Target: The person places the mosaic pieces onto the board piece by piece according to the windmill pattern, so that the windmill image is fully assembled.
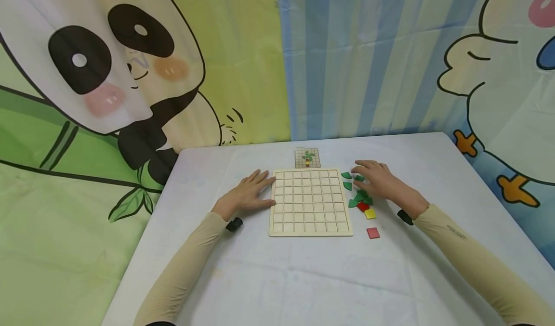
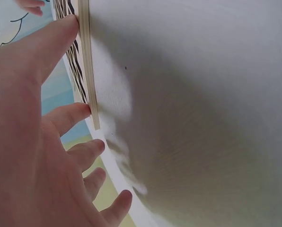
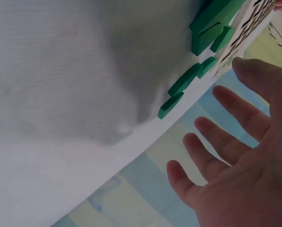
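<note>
A wooden grid board (image 1: 310, 203) with square recesses lies flat on the table. My left hand (image 1: 247, 194) is at its left edge, fingers spread; in the left wrist view the thumb and index fingertip touch the board's side (image 2: 87, 61). Right of the board, my right hand (image 1: 381, 181) hovers over several green curved-edged pieces (image 1: 348, 186), its fingers spread and slightly bent. The right wrist view shows nothing in that hand, with green pieces (image 3: 186, 79) on the cloth beyond the fingertips. Below the green pile are a red piece (image 1: 363, 207) and a yellow square (image 1: 370, 214).
A small pattern card (image 1: 307, 157) with a coloured figure on a grid lies behind the board. Nearer the front, a red square (image 1: 373, 233) lies apart. White cloth (image 1: 277, 278) covers the table, and a cartoon-printed curtain (image 1: 243, 66) hangs behind it.
</note>
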Tool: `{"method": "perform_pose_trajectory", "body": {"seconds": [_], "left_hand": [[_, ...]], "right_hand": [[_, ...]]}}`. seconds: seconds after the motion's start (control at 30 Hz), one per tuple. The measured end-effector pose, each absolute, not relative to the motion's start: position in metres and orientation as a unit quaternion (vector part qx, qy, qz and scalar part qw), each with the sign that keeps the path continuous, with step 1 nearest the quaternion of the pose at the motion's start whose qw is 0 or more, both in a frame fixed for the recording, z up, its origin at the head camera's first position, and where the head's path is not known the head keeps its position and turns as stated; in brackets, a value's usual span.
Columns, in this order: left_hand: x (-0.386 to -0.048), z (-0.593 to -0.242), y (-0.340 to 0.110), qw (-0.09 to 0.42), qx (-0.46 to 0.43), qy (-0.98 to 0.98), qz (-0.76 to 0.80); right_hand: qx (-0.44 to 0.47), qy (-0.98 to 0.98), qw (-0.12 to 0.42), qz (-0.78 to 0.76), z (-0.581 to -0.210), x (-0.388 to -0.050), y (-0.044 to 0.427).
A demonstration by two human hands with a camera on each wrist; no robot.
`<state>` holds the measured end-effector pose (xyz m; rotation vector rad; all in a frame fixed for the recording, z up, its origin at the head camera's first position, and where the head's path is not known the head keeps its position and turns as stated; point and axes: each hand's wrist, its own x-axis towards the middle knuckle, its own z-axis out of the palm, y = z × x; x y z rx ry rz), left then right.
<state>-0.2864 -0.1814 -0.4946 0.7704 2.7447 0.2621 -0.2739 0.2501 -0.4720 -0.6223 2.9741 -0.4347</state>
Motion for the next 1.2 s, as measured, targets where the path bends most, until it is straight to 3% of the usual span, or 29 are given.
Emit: {"method": "perform_pose_trajectory", "body": {"seconds": [0.4, 0.8, 1.2], "left_hand": [[-0.287, -0.499, -0.181, 0.139, 0.264, 0.949, 0.097], [-0.288, -0.499, -0.181, 0.140, 0.264, 0.950, 0.091], [-0.288, -0.496, -0.181, 0.134, 0.269, 0.950, 0.091]], "right_hand": [[-0.268, 0.956, 0.046, -0.113, -0.473, -0.297, 0.245], [-0.252, 0.960, 0.027, -0.117, -0.483, -0.307, 0.245], [-0.286, 0.948, 0.062, -0.126, -0.474, -0.306, 0.246]]}}
